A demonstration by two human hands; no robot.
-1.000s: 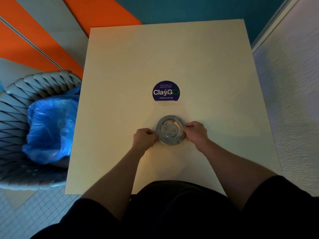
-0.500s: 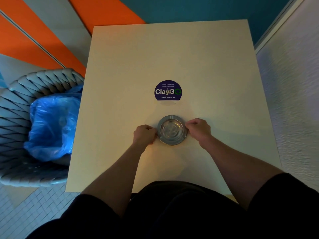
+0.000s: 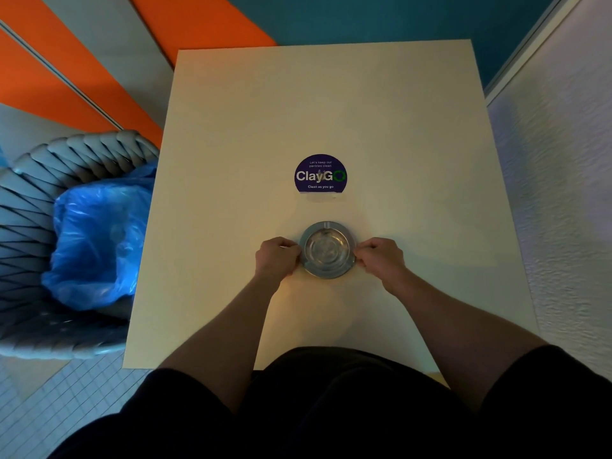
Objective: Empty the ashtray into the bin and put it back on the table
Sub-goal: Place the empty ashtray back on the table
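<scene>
while pinching the ashtray by opposite rims, left hand and right hand both closed on it, resting mid-worktop; apparently set-down or pickup; bin well left.

Cream table bears a round sticker and, seemingly flat, a metal ashtray.

- 1 camera only, worn on the person's head.
- It looks forward and down, almost straight onto the table.
- It sits close above the arms.
- Its wide view also catches the bin at the left.
</scene>
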